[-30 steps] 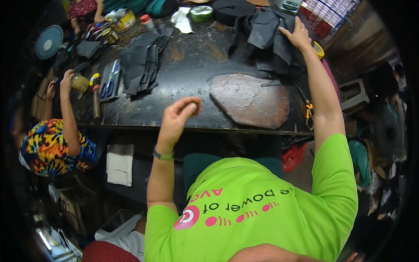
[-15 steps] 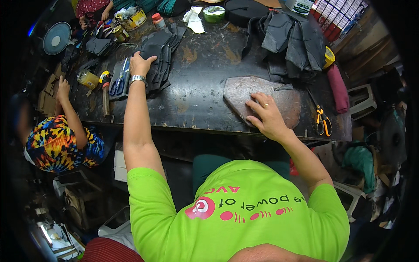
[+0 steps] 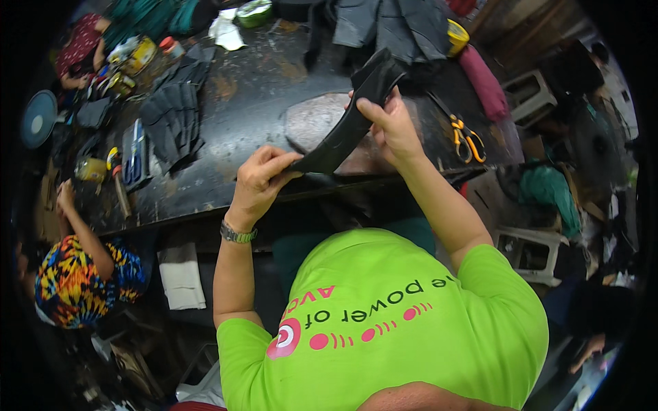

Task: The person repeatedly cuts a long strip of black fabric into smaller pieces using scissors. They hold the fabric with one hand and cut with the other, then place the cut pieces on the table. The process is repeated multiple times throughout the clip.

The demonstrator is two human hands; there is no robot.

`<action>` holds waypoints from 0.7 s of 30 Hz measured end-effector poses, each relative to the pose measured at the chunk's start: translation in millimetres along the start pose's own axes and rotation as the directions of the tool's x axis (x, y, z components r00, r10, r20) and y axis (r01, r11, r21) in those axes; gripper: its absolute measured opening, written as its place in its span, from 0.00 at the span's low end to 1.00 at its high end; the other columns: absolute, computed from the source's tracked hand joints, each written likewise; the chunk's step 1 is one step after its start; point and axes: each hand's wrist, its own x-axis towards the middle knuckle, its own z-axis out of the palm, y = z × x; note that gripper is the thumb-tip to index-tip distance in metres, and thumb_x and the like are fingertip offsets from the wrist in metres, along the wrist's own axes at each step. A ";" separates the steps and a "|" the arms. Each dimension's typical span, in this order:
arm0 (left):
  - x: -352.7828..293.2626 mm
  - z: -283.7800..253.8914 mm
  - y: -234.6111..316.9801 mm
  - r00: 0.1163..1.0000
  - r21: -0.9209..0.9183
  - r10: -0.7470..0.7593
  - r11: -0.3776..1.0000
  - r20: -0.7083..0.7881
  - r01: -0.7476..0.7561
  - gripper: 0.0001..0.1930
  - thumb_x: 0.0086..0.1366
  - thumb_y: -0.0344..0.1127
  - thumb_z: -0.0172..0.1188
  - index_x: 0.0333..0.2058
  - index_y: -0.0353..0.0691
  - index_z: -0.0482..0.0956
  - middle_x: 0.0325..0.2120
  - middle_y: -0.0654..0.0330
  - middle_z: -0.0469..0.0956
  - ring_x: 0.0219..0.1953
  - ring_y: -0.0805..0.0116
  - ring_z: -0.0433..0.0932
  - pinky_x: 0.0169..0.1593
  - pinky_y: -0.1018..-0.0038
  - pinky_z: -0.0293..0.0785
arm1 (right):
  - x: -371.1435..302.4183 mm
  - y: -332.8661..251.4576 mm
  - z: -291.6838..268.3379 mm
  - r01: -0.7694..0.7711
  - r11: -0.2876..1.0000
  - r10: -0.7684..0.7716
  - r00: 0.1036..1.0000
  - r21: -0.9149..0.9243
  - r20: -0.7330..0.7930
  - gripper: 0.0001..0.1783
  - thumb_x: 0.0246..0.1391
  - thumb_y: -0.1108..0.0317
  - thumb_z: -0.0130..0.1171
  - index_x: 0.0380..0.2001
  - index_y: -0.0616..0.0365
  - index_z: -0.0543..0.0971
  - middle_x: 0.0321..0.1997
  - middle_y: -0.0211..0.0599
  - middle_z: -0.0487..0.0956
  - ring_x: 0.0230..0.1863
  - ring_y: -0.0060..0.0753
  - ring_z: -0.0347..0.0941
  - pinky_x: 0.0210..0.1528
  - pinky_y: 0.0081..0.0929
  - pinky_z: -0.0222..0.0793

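Observation:
A curved black piece of leather-like material [image 3: 337, 145] is stretched between my two hands over the near edge of the table. My left hand [image 3: 259, 177] pinches its lower left end. At the upper right end my right hand [image 3: 392, 125] grips it, thumb on top, where the piece folds over. Beneath it lies a brown slab-like board [image 3: 312, 118], partly covered by the piece and my right hand. A fanned stack of similar black pieces [image 3: 170, 123] rests on the table to the left, apart from my left hand.
Orange-handled scissors [image 3: 467, 140] lie to the right, near a maroon roll [image 3: 483, 82]. More black pieces [image 3: 394, 31] are heaped at the back. A hammer [image 3: 118, 179] and a glue-like yellow jar [image 3: 90, 169] are at the left, beside a co-worker in a colourful shirt [image 3: 75, 281].
My left hand has left the black stack and come back toward me. My right hand has risen off the board. Both now hold a black piece.

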 end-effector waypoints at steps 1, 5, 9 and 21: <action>-2.5 4.9 1.4 1.000 0.001 -0.017 1.000 -0.009 0.017 0.18 0.48 0.22 0.68 0.40 0.39 0.82 0.28 0.60 0.76 0.31 0.65 0.76 0.36 0.74 0.71 | 1.6 -3.8 -3.1 0.026 0.999 -0.022 0.997 0.046 -0.075 0.30 0.52 0.77 0.63 0.56 0.56 0.63 0.47 0.34 0.74 0.45 0.25 0.73 0.50 0.23 0.70; -1.0 7.2 0.7 0.999 -0.022 -0.027 0.999 -0.042 0.026 0.18 0.47 0.22 0.68 0.40 0.39 0.82 0.28 0.60 0.75 0.30 0.65 0.75 0.35 0.73 0.71 | 0.5 -17.2 -13.4 0.111 0.982 -0.086 0.982 0.152 -0.166 0.16 0.58 0.76 0.57 0.48 0.56 0.69 0.44 0.34 0.78 0.45 0.24 0.75 0.50 0.23 0.72; 15.8 -1.7 1.9 0.985 0.279 0.027 0.960 -0.172 0.023 0.17 0.48 0.21 0.66 0.40 0.42 0.82 0.35 0.60 0.75 0.39 0.63 0.74 0.42 0.71 0.71 | -10.2 -30.9 -14.5 0.101 0.985 -0.087 0.991 0.143 -0.103 0.08 0.61 0.74 0.53 0.43 0.58 0.75 0.46 0.33 0.77 0.46 0.24 0.74 0.51 0.23 0.70; -60.0 65.1 6.7 0.701 -0.699 -0.712 0.518 -0.033 0.493 0.09 0.68 0.31 0.54 0.42 0.31 0.71 0.29 0.55 0.79 0.30 0.70 0.80 0.34 0.80 0.77 | -73.8 -3.6 -18.9 0.387 0.554 -0.047 0.898 -0.737 0.437 0.25 0.36 0.91 0.53 0.40 0.60 0.81 0.40 0.38 0.78 0.43 0.35 0.74 0.48 0.25 0.69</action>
